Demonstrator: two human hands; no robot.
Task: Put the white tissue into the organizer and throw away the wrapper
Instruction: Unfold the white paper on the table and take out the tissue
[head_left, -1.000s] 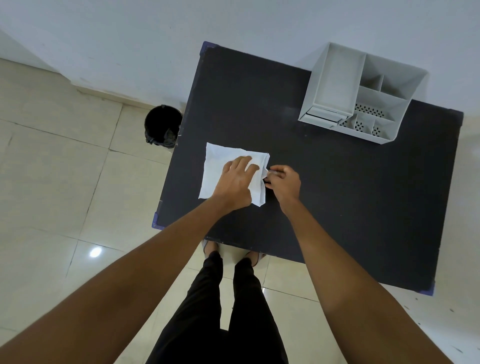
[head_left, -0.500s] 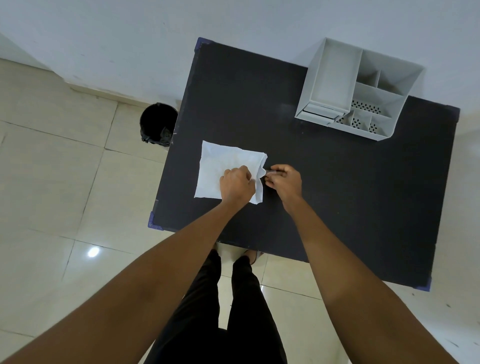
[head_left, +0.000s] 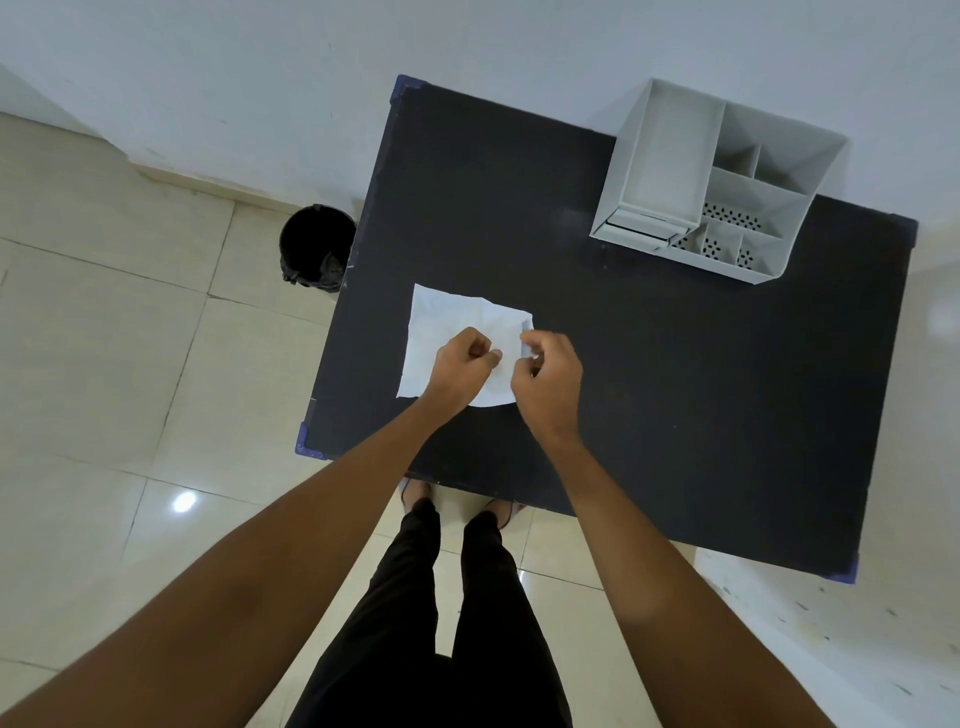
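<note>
Both hands over the flat white tissue packet (head_left: 457, 332), well short of the white compartmented plastic organizer (head_left: 722, 176). Left hand (head_left: 462, 364) fisted on it; right hand (head_left: 545, 379) pinches its near edge. Unwrapping step, I'd say. Next: peel the wrapper free.

Bare black tabletop (head_left: 649, 389) lies open between the white tissue (head_left: 452, 325) and the organizer (head_left: 670, 171). Nothing stands between them.
</note>
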